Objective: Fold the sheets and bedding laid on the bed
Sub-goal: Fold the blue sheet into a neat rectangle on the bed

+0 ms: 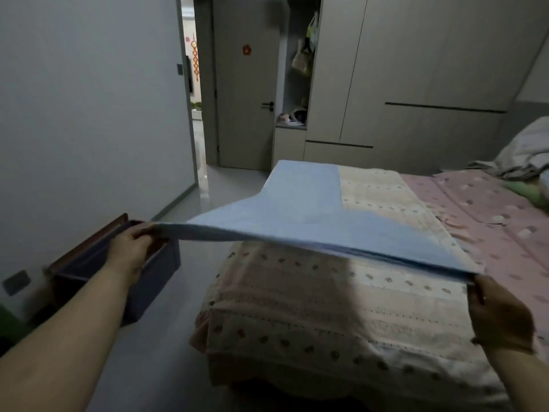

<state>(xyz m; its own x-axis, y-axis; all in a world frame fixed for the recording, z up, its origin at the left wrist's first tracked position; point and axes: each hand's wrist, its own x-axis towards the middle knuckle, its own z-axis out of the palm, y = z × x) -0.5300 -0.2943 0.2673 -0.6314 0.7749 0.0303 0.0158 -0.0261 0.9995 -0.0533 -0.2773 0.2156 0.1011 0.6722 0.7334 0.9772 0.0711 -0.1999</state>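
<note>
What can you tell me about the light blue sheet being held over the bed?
The light blue sheet is a plain, soft-looking cloth. Its near edge looks layered, as if doubled, and is lifted and stretched taut between the left hand and the right hand, each gripping a corner. Its far part lies flat on the dotted cream bedding.

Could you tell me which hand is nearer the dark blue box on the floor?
Left. The left hand grips the blue sheet right over the box; the right hand grips it across the bed, well away.
</note>
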